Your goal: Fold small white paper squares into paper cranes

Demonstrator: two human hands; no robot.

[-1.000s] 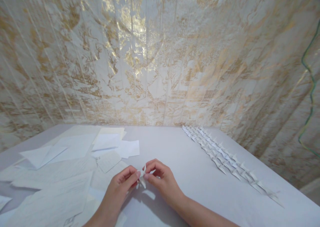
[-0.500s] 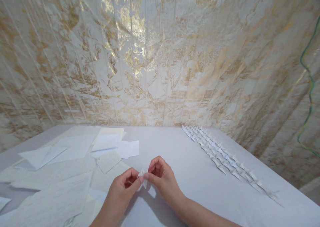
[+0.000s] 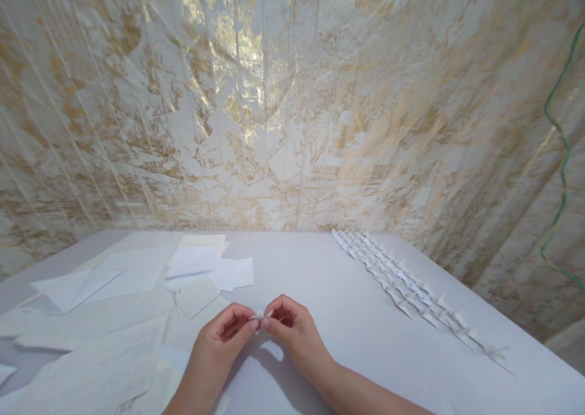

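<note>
A small folded white paper piece point(image 3: 259, 320) is pinched between both hands above the front middle of the table. My left hand point(image 3: 225, 336) grips its left side with thumb and fingertips. On the right side, my right hand point(image 3: 296, 329) holds it the same way, the two thumb tips close together. Most of the piece is hidden by the fingers. Loose white sheets point(image 3: 105, 354) lie just left of my left hand, with a small paper square point(image 3: 197, 295) beyond it.
Rows of small folded paper figures point(image 3: 397, 275) run diagonally along the right of the white table point(image 3: 292, 250). More folded sheets point(image 3: 192, 260) lie at the back left. A gold-patterned curtain point(image 3: 292, 128) hangs behind, with a green cord point(image 3: 564, 159) at the right.
The paper piece has been tilted flatter between the fingers, so less of it shows. My right hand's fingers have come down and closed in on it. The view has shifted slightly.
</note>
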